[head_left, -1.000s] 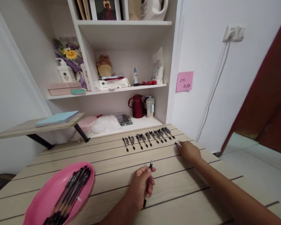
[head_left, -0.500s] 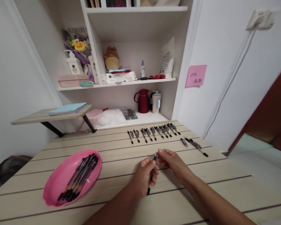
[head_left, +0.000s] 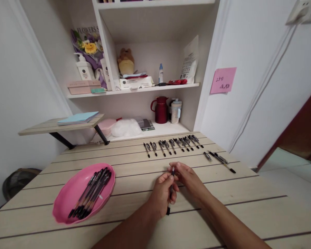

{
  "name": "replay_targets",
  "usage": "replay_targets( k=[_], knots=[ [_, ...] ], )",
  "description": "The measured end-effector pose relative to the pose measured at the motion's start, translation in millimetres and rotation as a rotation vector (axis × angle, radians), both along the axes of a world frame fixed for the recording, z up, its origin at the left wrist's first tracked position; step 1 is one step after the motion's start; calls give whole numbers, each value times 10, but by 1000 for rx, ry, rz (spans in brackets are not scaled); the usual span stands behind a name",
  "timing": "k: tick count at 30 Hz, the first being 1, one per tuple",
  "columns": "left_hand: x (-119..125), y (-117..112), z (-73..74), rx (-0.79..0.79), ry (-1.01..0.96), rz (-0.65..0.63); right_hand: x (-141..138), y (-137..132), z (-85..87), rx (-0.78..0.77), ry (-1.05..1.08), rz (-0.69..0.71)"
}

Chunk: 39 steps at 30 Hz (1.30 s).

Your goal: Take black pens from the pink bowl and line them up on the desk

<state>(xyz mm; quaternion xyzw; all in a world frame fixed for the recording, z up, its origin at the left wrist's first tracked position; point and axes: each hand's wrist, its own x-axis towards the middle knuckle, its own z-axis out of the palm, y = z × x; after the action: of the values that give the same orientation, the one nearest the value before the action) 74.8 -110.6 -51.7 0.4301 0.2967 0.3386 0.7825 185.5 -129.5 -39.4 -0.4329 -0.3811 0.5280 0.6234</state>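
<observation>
My left hand (head_left: 162, 195) is closed around a black pen (head_left: 170, 193), its tip pointing up and away from me and its black end near the tabletop. At the tip, my right hand (head_left: 188, 176) has its fingers curled in close around the pen's upper end; exact contact is partly hidden. Beyond my hands lies a row of pens (head_left: 162, 148), with clear caps beside several of them. To the right, another pen (head_left: 224, 163) and a loose cap (head_left: 207, 157) rest on the table. A pink tray (head_left: 64, 197) on the left holds a bundle of dark pens (head_left: 92, 193).
The slatted wooden table (head_left: 134, 228) meets a white shelf unit (head_left: 134, 91) at the back. A red jug (head_left: 161, 110) and a pale cup (head_left: 175, 112) stand on its lowest level. At left, a small raised shelf (head_left: 41, 128) carries blue paper (head_left: 79, 118).
My right fingers have moved in closer around the pen's tip, and the pen stands slightly more upright. My left hand keeps its hold. The whole view has shifted a little.
</observation>
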Motion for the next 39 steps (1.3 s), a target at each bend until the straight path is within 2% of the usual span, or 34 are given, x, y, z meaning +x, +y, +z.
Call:
replay_targets(
  k=[5, 10, 30, 34, 39],
  knots=[
    [4, 1, -14, 18, -3, -29, 9, -4, -12, -21, 26, 26],
    [2, 14, -31, 22, -16, -58, 24, -11, -27, -36, 154, 94],
    [-3, 8, -34, 20, -21, -66, 48, 1, -56, -16, 109, 107],
    [-7, 2, -27, 24, -25, -63, 49, 1, -83, -11, 174, 127],
    [-6, 2, -36, 40, -19, -66, 52, 3, -108, 9, 121, 122]
  ],
)
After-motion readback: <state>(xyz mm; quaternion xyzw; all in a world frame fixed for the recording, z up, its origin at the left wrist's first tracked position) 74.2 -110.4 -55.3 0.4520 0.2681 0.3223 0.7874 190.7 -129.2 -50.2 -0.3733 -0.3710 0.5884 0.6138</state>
